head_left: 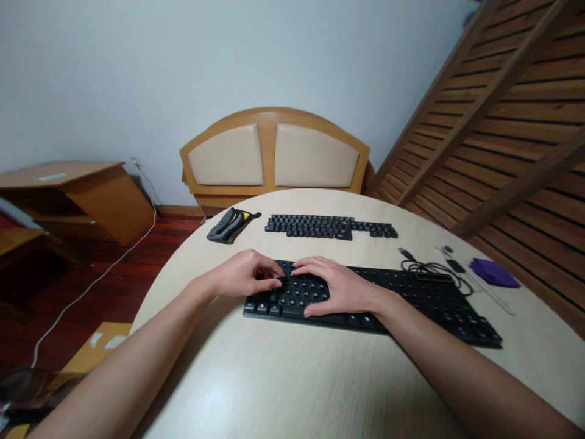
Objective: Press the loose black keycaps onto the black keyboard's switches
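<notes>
A black keyboard [388,278] lies across the round table, with bare key posts showing over much of it and several keycaps fitted along its front row. My left hand [244,272] is at the keyboard's left end. Its thumb and index finger are close together in a pinch over the upper left keys; whatever lies between them is too small to make out. Over the middle-left part rests my right hand [340,283], thumb stretched away from the fingers, fingertips touching near the top rows. Behind the keyboard, loose black keycaps [315,227] are laid out in rows.
A grey, black and yellow pouch [231,225] lies at the far left of the table [219,378]. To the right are a coiled black cable [425,266], a thin white stick [493,296] and a purple cloth [494,272]. A headboard [274,152] stands behind.
</notes>
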`<state>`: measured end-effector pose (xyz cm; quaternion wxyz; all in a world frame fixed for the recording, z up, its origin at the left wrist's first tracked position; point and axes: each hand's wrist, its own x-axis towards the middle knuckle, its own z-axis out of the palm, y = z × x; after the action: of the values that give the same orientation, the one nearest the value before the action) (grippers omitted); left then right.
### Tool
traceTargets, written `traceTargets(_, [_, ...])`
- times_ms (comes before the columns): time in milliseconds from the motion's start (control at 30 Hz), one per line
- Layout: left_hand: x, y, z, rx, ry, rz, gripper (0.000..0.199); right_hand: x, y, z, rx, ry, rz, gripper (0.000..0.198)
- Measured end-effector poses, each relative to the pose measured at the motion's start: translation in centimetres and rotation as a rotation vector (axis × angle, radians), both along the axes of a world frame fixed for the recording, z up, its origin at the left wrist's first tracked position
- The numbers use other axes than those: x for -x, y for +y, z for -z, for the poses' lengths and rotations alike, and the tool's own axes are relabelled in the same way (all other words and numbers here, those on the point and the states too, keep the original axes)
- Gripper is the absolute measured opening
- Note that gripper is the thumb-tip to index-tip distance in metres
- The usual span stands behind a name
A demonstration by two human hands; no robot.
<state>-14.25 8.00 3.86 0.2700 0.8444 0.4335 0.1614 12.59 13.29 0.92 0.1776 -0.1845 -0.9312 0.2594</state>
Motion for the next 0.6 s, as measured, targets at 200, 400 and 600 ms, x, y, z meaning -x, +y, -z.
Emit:
traceTargets(200, [-0.17, -0.10, 0.07, 0.012, 0.021, -0.002, 0.024, -0.02, -0.02, 0.13, -0.032, 0.007, -0.003, 0.065])
traceTargets(400, [-0.34, -0.28, -0.05, 0.049, -0.024, 0.039, 0.023, 0.09, -0.07, 0.32, -0.067, 0.020, 0.000, 0.060])
traceTargets(600, [-0.42, -0.24, -0.30, 0.103, -0.116, 0.112, 0.017, 0.16, -0.09, 0.43, -0.085, 0.023, 0.005, 0.058])
